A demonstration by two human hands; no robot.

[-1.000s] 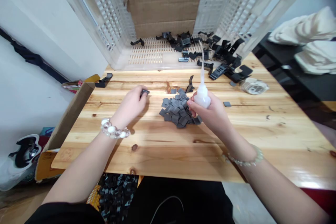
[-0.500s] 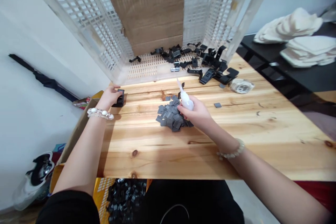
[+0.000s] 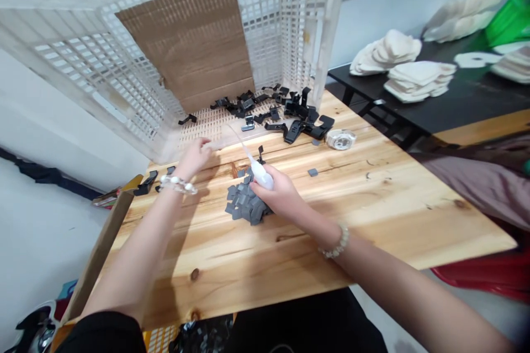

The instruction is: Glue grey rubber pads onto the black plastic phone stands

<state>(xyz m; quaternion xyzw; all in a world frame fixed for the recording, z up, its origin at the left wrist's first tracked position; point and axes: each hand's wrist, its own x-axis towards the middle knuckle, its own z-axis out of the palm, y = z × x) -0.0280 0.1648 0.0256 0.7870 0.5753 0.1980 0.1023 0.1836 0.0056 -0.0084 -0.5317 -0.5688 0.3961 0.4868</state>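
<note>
Bottle [image 3: 262, 175] pinched in right hand [image 3: 278, 190] above gray squares [image 3: 245, 202]; left hand [image 3: 195, 158] loosely spread near crate [image 3: 182, 146]

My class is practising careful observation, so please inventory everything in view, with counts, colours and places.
Wooden table: one, light brown, centre
Lattice crate: one, whitish, far side
Cardboard sheet: one, brown, inside crate
Plastic clips: many, black, crate and table
Square pads: many, grey, mostly heaped
Tape roll: one, clear, right of clips
Squeeze bottle: one, white, right hand
Side table: one, black, right
Stacked pieces: at least four stacks, off-white, side table
Cardboard box: one, brown, left
Edge items: several, partly hidden, some unclear
Left hand: one, bare, near crate's front
Right hand: one, bare, beside pads
</note>
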